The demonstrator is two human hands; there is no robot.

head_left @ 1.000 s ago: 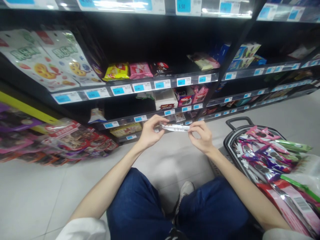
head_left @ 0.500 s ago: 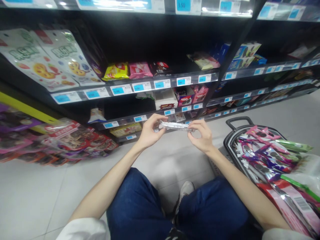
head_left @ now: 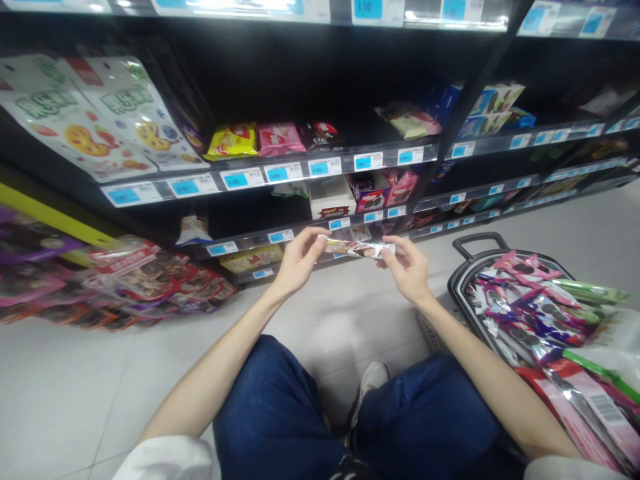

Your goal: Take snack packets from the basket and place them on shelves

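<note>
A long, narrow biscuit packet [head_left: 358,249] lies level between my two hands in front of the low shelves. My left hand [head_left: 299,262] pinches its left end with curled fingers. My right hand [head_left: 409,268] grips its right end between thumb and fingertips. The packet's printed side, white with a brown picture, faces up. I am crouched, my knees in blue jeans [head_left: 280,407] below the hands.
A black shopping basket [head_left: 463,288] full of snack packets stands on the floor at my right. Black shelves [head_left: 270,175] with blue price tags hold biscuit bags and boxes ahead. Red and purple packets [head_left: 150,277] fill the low left shelf. Pale floor tiles lie around me.
The packet has been rolled over between my fingers: its white back showed first, then its silvery edge, now its printed front. Both hands rose slightly.
</note>
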